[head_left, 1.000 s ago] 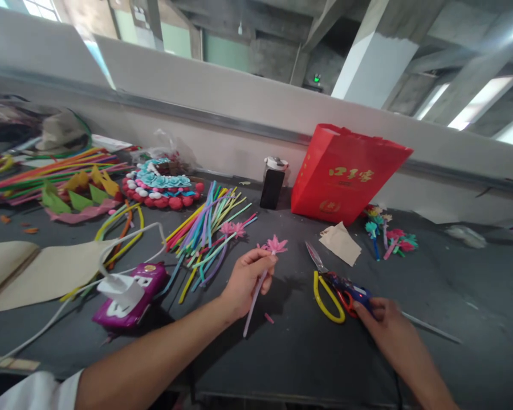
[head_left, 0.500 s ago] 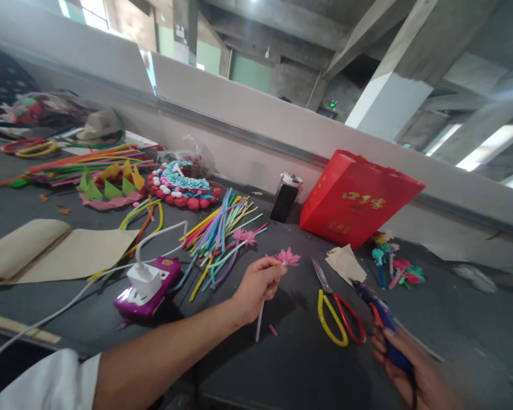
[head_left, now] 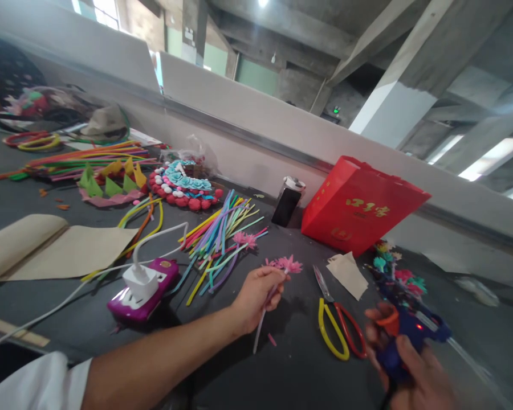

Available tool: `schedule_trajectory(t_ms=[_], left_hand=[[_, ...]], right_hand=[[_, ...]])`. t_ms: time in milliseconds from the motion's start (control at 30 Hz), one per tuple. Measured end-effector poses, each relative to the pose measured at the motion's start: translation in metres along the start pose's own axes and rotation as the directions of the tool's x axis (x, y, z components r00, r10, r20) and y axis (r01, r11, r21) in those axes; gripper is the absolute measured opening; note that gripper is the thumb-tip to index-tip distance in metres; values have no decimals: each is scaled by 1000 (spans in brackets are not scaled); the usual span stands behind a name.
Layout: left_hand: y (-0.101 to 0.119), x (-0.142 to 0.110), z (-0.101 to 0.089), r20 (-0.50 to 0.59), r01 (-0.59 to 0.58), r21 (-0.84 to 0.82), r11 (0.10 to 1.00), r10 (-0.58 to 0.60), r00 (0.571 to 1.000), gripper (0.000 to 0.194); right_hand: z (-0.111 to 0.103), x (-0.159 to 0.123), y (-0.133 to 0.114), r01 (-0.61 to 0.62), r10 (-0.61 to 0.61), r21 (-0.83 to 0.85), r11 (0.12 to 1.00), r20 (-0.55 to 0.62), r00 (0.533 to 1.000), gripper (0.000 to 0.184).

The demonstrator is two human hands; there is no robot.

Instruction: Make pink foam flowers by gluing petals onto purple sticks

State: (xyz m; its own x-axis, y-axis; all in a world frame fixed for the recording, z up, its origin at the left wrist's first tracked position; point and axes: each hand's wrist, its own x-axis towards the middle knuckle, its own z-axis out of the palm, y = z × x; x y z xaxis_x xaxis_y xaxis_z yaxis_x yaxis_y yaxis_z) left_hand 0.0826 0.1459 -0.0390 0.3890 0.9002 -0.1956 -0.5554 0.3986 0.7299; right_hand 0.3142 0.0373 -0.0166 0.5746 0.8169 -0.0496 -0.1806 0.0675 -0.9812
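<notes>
My left hand [head_left: 260,296] pinches a pink paper flower [head_left: 288,263] just under its petals, and the pale stem slants down below the fingers. At the lower right my right hand [head_left: 410,364] is wrapped round a blue glue gun [head_left: 414,327] with an orange trigger and a lit red light; a clear glue stick [head_left: 474,361] sticks out of its back. Between the hands lie scissors [head_left: 336,319] with one yellow and one red handle, blades slightly apart. Beyond them rests some beige paper [head_left: 348,274]. A small pink scrap [head_left: 272,340] lies near the stem.
A red paper bag [head_left: 359,208] and a phone [head_left: 286,205] stand along the partition. Coloured stems [head_left: 222,239] lie in the middle, with another pink flower [head_left: 244,240]. A purple power strip [head_left: 143,290] with a white plug and cable sits left; finished flowers [head_left: 404,276] lie right.
The glue gun has been lifted and turned in my right hand, moving away from the beige paper. My left hand stays nearly in place with the flower. The view has shifted slightly.
</notes>
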Motion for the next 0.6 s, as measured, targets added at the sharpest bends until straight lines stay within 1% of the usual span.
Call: schedule_trajectory(t_ms=[67, 100, 167, 267, 300, 367, 433, 500, 567, 600], left_hand=[[-1, 0, 0, -1, -4, -1, 1000, 4, 1000, 20], [-1, 1, 0, 5, -10, -2, 1000, 10, 1000, 20], [-2, 2, -1, 17, -15, -11, 1000, 15, 1000, 21], [-3, 3, -2, 23, 13, -23, 1000, -13, 1000, 21], [-3, 3, -3, 21, 24, -27, 999, -23, 1000, 21], [-3, 3, -3, 13, 41, -31, 999, -41, 999, 21], [-2, 2, -2, 1, 47, -32, 998, -47, 999, 20], [-2, 2, -2, -11, 48, -30, 998, -49, 999, 19], [-2, 2, -1, -19, 50, -29, 998, -51, 999, 18], [-2, 2, -1, -21, 52, -28, 998, -53, 998, 17]], right_hand=[[3, 1, 5, 49, -49, -29, 998, 7, 999, 52], [4, 1, 6, 58, -57, -39, 998, 30, 998, 50], [9, 1, 8, 47, -42, -41, 998, 119, 992, 41], [25, -4, 9, 12, -1, -39, 999, 254, 967, 29], [30, -5, 10, 14, 4, -62, 998, 269, 963, 29], [38, -8, 12, 67, -21, -173, 983, 254, 967, 32], [40, -9, 15, 152, -70, -355, 922, 233, 970, 38], [39, -10, 19, 238, -123, -516, 823, 248, 961, 44], [38, -12, 23, 299, -146, -607, 736, 288, 946, 47], [40, -13, 25, 318, -161, -632, 706, 294, 942, 47]])
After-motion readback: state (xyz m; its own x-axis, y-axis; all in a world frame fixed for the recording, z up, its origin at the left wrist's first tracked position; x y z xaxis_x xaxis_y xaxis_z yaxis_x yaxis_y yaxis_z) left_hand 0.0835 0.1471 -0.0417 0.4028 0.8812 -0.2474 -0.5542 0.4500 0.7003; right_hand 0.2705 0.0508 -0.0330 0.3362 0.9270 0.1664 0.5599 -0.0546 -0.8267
